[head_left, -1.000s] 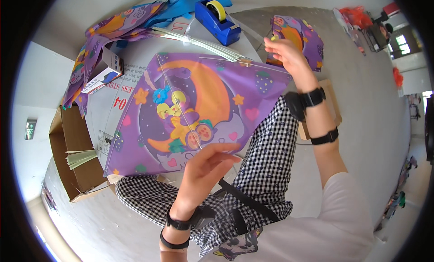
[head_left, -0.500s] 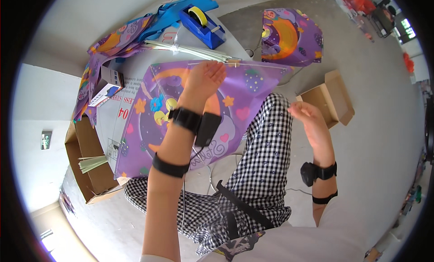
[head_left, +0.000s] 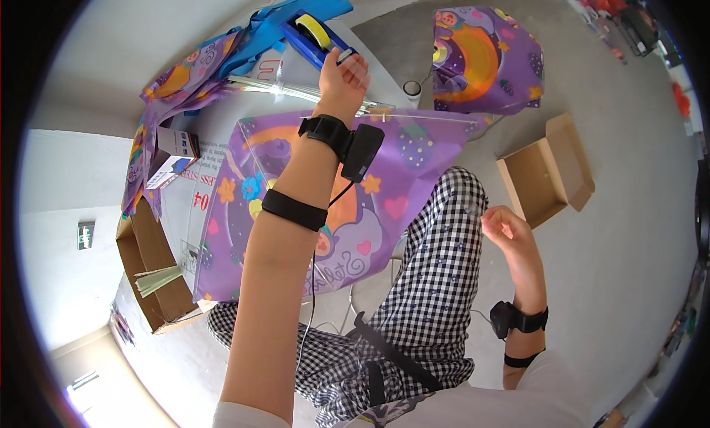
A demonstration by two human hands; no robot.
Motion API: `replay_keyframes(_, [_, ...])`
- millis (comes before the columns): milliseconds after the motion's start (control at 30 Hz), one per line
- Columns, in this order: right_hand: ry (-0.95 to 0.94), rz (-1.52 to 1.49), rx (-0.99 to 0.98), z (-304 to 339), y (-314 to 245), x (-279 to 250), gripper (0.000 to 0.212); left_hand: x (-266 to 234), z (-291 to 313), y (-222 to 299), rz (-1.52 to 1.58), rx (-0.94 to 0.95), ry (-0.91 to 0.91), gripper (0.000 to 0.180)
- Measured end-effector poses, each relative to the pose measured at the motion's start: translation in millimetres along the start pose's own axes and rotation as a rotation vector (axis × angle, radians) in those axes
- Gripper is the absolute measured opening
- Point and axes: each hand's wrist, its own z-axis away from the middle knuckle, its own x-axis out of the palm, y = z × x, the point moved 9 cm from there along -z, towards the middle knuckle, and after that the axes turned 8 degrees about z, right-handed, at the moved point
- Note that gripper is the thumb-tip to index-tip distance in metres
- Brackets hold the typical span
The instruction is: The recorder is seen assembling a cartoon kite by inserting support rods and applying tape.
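Note:
My left hand (head_left: 344, 82) reaches over the far side of the table to a blue tape dispenser (head_left: 296, 40) holding a yellow-cored roll. Its thumb and fingers are apart at the dispenser's near end; whether they touch the tape I cannot tell. Under my left forearm lies a purple printed kite (head_left: 403, 199), with thin rods along its edges. My right hand (head_left: 509, 227) is held beside my right knee, fingers curled in toward the thumb. Anything between those fingertips is too small to make out. A bundle of thin pale rods (head_left: 277, 89) lies between the dispenser and the kite.
Blue strips (head_left: 259, 40) and folded purple printed fabric (head_left: 185, 77) heap at the far left, beside a small box (head_left: 174, 162). A cardboard box (head_left: 148, 273) holding pale sticks stands left. Another open box (head_left: 543, 180) and a purple printed piece (head_left: 488, 62) are at right.
My left hand has moved away from me, from the kite's far edge to the tape dispenser. My right hand has come slightly lower in the picture, still beside the knee.

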Motion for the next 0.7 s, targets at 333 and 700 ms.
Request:
replay_keyframes(333, [0.000,-0.022,0.047,0.5,4.9,1.4,0.021,-10.2,-4.9,12.2,-0.065,0.107,0.065,0.023])
replay_keyframes(700, [0.037,0.022,0.011,8.9,-12.4,3.9,0.020,-7.7,1.1,40.4,-0.510,0.494,0.144,0.019])
